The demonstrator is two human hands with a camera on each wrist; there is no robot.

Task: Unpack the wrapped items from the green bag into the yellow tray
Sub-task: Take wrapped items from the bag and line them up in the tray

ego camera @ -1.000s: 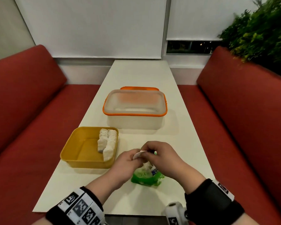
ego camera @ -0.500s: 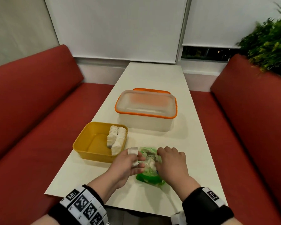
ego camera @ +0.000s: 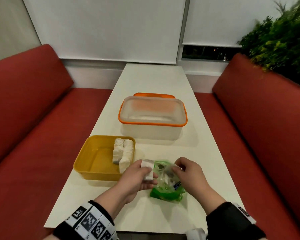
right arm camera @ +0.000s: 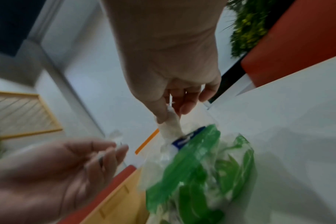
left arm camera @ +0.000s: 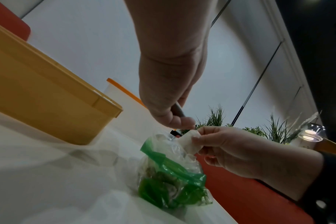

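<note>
The green bag [ego camera: 165,192] lies on the white table near its front edge, mouth facing away from me. My left hand [ego camera: 142,176] grips a small white wrapped item [ego camera: 147,168] just left of the bag, close to the yellow tray's [ego camera: 91,160] near right corner. My right hand [right arm camera: 168,116] pinches another white wrapped item [right arm camera: 171,127] that sticks out of the bag's [right arm camera: 201,163] clear mouth. Two rows of wrapped items [ego camera: 123,152] lie along the tray's right wall. More wrapped items show through the bag [left arm camera: 169,181].
A clear storage box with an orange rim [ego camera: 152,124] stands behind the tray and bag, an orange lid [ego camera: 154,95] just beyond it. Red benches [ego camera: 42,135] flank the narrow table. A green plant [ego camera: 280,40] stands at the far right.
My hands, joined above the bag a second ago, have parted. The left keeps the white item beside the tray; the right went down to the bag and now pinches another item at its mouth.
</note>
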